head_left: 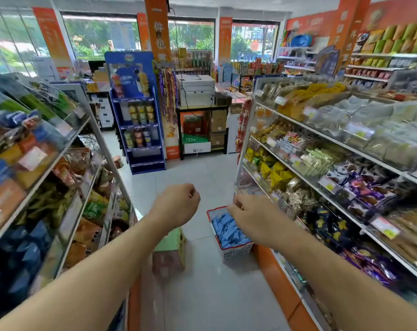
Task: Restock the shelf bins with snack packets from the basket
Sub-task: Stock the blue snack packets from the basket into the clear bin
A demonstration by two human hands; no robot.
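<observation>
Seemingly, your right hand's (pixel 252 216) fingers (pixel 233 207) were curled over the basket (pixel 236 253) of blue packets (pixel 227 231) on the floor; whether they held one, I couldn't tell. Your left hand (pixel 176 206) was fisted, apparently empty. Reaching blind risked dropping packets beside the shelf (pixel 331 197).

A pale grey tiled floor (pixel 202 177) runs down a narrow aisle of a small shop. At the far end, large dark-framed windows (pixel 100 37) let in daylight and show green trees outside. Tall orange banners (pixel 157 27) hang between the panes, and the upper right wall is orange (pixel 310 22). A blue cardboard display stand (pixel 138 111) stands on the floor beside a black metal table (pixel 202 108) that carries a white boxy printer (pixel 196 89). Brown cardboard boxes (pixel 218 126) sit stacked under that table.
</observation>
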